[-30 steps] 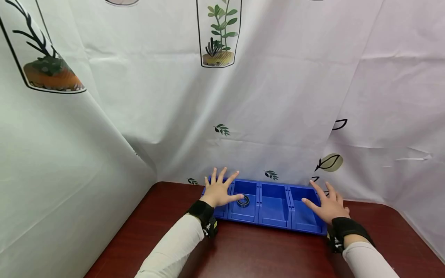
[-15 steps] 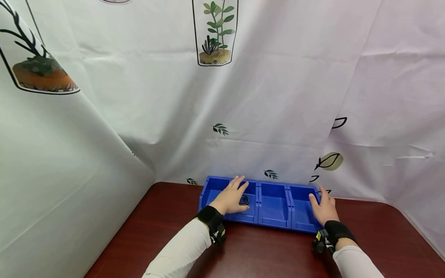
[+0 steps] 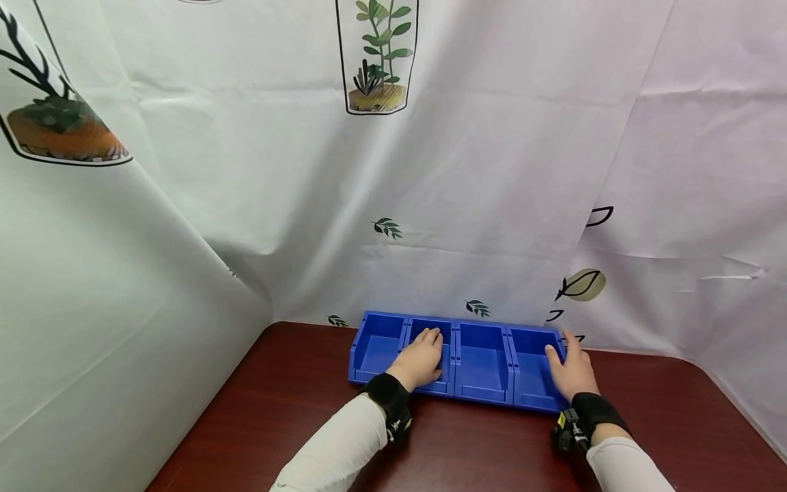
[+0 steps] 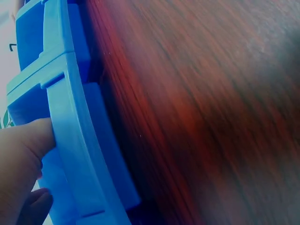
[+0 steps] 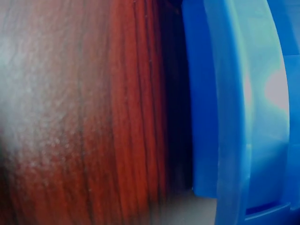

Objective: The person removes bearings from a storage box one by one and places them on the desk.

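Note:
A blue storage bin (image 3: 484,393) with several compartments in a row stands at the back of the table. My left hand (image 3: 421,360) reaches down into the second compartment from the left, palm down. Its thumb (image 4: 40,133) lies just inside the compartment's front wall in the left wrist view. The dark ring-shaped bearing seen there earlier is hidden beneath this hand, so whether the fingers hold it cannot be seen. At the bin's right end, my right hand (image 3: 573,372) grips the side wall, thumb on the inner side and fingers outside.
The reddish-brown wooden table (image 3: 479,451) extends in front of the bin. A white printed cloth (image 3: 492,205) hangs close behind it, and another cloth side (image 3: 154,307) slopes down on the left. Black camera straps (image 3: 387,395) circle both wrists.
My left hand has moved right and down into the second compartment, covering the bearing. My right hand has come in from above the right end to the bin's side wall and stayed there.

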Demonstrator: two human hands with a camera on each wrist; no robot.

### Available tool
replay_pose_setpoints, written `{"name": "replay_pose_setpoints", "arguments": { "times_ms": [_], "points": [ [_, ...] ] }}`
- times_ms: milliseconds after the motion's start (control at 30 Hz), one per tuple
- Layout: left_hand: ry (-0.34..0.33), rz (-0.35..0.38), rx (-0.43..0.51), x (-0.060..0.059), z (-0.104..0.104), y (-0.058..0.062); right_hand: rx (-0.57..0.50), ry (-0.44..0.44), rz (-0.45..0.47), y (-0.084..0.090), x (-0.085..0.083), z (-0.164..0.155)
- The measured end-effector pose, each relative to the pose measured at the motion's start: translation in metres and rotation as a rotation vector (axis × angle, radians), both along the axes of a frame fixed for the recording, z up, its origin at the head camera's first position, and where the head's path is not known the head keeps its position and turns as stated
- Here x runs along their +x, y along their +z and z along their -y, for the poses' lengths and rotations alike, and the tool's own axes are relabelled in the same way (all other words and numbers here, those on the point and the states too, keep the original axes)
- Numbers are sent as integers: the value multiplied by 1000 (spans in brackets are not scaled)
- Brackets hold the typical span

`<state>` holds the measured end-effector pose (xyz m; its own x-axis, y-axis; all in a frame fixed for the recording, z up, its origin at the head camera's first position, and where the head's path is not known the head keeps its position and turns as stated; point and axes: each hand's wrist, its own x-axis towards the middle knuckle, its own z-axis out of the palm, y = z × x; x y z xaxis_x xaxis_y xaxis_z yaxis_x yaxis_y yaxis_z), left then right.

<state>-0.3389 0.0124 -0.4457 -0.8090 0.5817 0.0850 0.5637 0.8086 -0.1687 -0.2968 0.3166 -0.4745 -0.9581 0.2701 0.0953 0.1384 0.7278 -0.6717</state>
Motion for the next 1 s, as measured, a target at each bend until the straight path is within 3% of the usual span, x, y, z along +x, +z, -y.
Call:
{"name": "replay_pose_setpoints", "arguments": {
  "times_ms": [333, 500, 733, 1000],
  "points": [
    [68, -16, -58, 1, -9, -10, 37, 45, 41, 4, 3, 2],
    [96, 6, -78, 1, -13, -9, 46, 58, 57, 8, 4, 1],
    [128, 92, -132, 3, -19, -5, 55, 43, 54, 5, 3, -2],
    [209, 239, -59, 1, -22, -3, 59, 71, 32, 3, 2, -3]
  ]
}}
